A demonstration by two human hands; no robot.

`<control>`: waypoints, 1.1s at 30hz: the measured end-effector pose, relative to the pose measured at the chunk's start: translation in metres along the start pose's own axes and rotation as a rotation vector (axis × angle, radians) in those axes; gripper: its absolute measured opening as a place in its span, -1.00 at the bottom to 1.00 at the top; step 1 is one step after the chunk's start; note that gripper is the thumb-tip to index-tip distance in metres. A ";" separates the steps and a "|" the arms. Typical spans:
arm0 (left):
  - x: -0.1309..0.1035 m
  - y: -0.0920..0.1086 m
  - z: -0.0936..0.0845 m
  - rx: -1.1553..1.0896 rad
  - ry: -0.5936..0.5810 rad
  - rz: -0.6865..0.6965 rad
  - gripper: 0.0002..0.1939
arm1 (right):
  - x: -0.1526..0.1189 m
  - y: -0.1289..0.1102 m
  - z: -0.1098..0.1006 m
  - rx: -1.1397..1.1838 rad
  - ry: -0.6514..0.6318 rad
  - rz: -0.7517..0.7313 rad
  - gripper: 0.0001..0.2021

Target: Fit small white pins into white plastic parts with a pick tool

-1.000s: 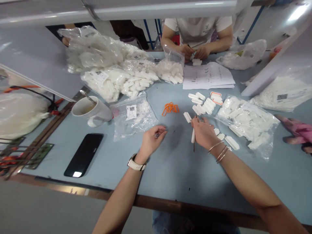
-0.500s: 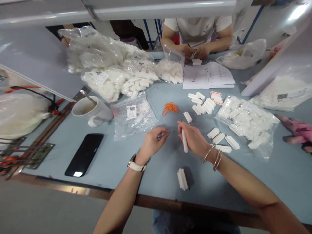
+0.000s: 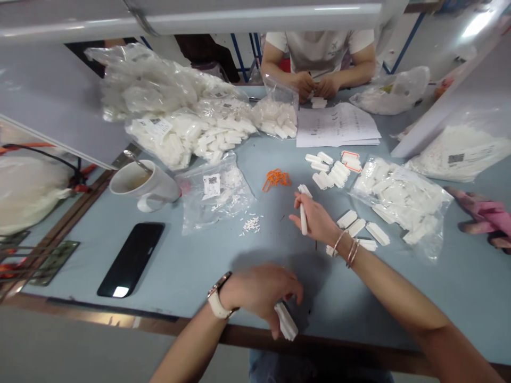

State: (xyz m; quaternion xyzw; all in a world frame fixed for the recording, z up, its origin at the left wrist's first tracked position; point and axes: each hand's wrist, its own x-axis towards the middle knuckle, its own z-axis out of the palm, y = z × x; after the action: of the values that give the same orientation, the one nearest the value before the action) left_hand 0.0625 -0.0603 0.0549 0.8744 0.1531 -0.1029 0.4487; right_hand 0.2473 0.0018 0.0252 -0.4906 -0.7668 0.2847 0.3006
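Note:
My left hand point(image 3: 265, 292), slightly blurred, is low at the front of the table. Its thumb and fingers reach around a white ribbed plastic piece point(image 3: 287, 322), whose upper end is covered by the hand. My right hand point(image 3: 315, 217) grips a white pen-like tool point(image 3: 304, 218); I cannot make out the tool's tip. Just beyond that hand lies another white plastic piece point(image 3: 304, 190). Tiny white pins point(image 3: 251, 224) lie in a small heap left of my right hand. Orange clips point(image 3: 276, 179) are piled behind them.
White pieces point(image 3: 366, 232) lie by my right wrist, near a filled clear bag point(image 3: 403, 199). At left are a mug point(image 3: 159, 186), a phone point(image 3: 131, 259) and a bag with a label point(image 3: 215, 194). Across the table, a person's hands point(image 3: 315, 86) work behind paper sheets point(image 3: 337, 127).
My left hand has come from the middle down to the front white piece, which has shifted toward the table edge and turned. The pin heap is uncovered. My right hand still has the tool.

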 end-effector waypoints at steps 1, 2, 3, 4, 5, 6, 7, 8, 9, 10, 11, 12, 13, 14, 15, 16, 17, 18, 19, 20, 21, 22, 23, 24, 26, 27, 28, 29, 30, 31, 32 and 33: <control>0.001 0.000 0.003 0.051 -0.011 -0.020 -0.52 | 0.001 0.003 0.001 -0.024 0.075 -0.002 -0.80; 0.001 0.001 0.004 0.088 -0.013 -0.039 -0.54 | 0.002 0.006 0.002 -0.043 0.120 -0.006 -0.79; 0.001 0.002 0.005 0.108 -0.009 -0.053 -0.59 | 0.002 0.007 0.003 -0.051 0.148 -0.005 -0.79; 0.002 0.002 0.005 0.111 0.002 -0.064 -0.64 | 0.002 0.008 0.004 -0.048 0.155 0.000 -0.81; 0.002 0.003 0.004 0.104 0.018 -0.076 -0.71 | 0.002 0.008 0.004 -0.034 0.134 0.010 -0.82; 0.003 0.004 0.002 0.092 0.040 -0.093 -0.77 | 0.001 0.008 0.005 -0.016 0.103 0.025 -0.83; 0.003 0.005 0.001 0.081 0.069 -0.116 -0.82 | 0.001 0.007 0.006 -0.002 0.077 0.040 -0.83; 0.004 0.006 -0.002 0.074 0.104 -0.142 -0.85 | 0.001 0.006 0.006 0.003 0.070 0.051 -0.82; 0.004 0.007 -0.003 0.074 0.145 -0.166 -0.88 | 0.001 0.006 0.007 0.002 0.086 0.056 -0.82; 0.005 0.006 -0.005 0.082 0.192 -0.188 -0.89 | 0.001 0.005 0.007 0.001 0.123 0.055 -0.82; 0.005 0.006 -0.006 0.094 0.243 -0.207 -0.89 | 0.001 0.004 0.008 0.008 0.174 0.052 -0.82; 0.006 0.004 -0.007 0.107 0.295 -0.220 -0.90 | 0.001 0.003 0.009 0.032 0.215 0.052 -0.84; 0.006 0.001 -0.007 0.116 0.349 -0.234 -0.92 | 0.001 0.001 0.010 0.074 0.242 0.063 -0.85; 0.006 -0.003 -0.008 0.123 0.408 -0.252 -0.94 | 0.001 -0.001 0.011 0.126 0.253 0.083 -0.85; 0.005 -0.008 -0.008 0.124 0.466 -0.272 -0.95 | 0.001 -0.003 0.012 0.180 0.255 0.112 -0.85; 0.004 -0.014 -0.008 0.116 0.532 -0.299 -0.95 | 0.001 -0.005 0.013 0.232 0.252 0.147 -0.85; 0.003 -0.021 -0.009 0.118 0.609 -0.343 -0.97 | 0.000 -0.008 0.015 0.281 0.243 0.178 -0.85; 0.001 -0.028 -0.010 0.112 0.669 -0.379 -0.94 | -0.001 -0.010 0.017 0.323 0.231 0.203 -0.84; -0.001 -0.034 -0.011 0.092 0.748 -0.398 -0.91 | -0.001 -0.012 0.019 0.355 0.219 0.222 -0.84; -0.003 -0.040 -0.013 0.064 0.838 -0.405 -0.89 | -0.002 -0.013 0.021 0.380 0.202 0.231 -0.83; -0.005 -0.045 -0.015 0.036 0.922 -0.403 -0.86 | -0.003 -0.015 0.022 0.400 0.184 0.234 -0.82; -0.007 -0.048 -0.016 0.011 0.987 -0.399 -0.85 | -0.004 -0.015 0.024 0.418 0.165 0.234 -0.80; -0.009 -0.050 -0.018 -0.015 1.041 -0.400 -0.83 | -0.005 -0.016 0.025 0.435 0.142 0.231 -0.78; -0.010 -0.052 -0.019 -0.035 1.085 -0.401 -0.81 | -0.005 -0.017 0.026 0.451 0.117 0.229 -0.76; -0.010 -0.052 -0.020 -0.064 1.143 -0.408 -0.79 | -0.007 -0.017 0.028 0.484 0.073 0.222 -0.71; -0.010 -0.052 -0.020 -0.073 1.171 -0.405 -0.78 | -0.007 -0.018 0.028 0.502 0.062 0.217 -0.69; -0.009 -0.052 -0.019 -0.083 1.201 -0.395 -0.77 | -0.008 -0.018 0.029 0.523 0.061 0.210 -0.67; -0.008 -0.053 -0.019 -0.098 1.229 -0.382 -0.74 | -0.009 -0.019 0.029 0.544 0.070 0.198 -0.65; -0.008 -0.054 -0.018 -0.123 1.250 -0.370 -0.70 | -0.009 -0.020 0.030 0.564 0.087 0.183 -0.65; -0.007 -0.055 -0.018 -0.159 1.262 -0.360 -0.65 | -0.010 -0.020 0.030 0.579 0.105 0.166 -0.65; -0.007 -0.057 -0.017 -0.209 1.260 -0.352 -0.60 | -0.011 -0.021 0.031 0.589 0.120 0.149 -0.65; -0.007 -0.059 -0.017 -0.265 1.245 -0.347 -0.56 | -0.011 -0.021 0.031 0.591 0.129 0.135 -0.66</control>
State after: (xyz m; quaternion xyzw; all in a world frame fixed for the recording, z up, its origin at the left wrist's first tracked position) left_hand 0.0355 -0.0152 0.0229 0.6706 0.5340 0.3711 0.3569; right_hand 0.2160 -0.0207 0.0183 -0.4487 -0.5957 0.4830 0.4589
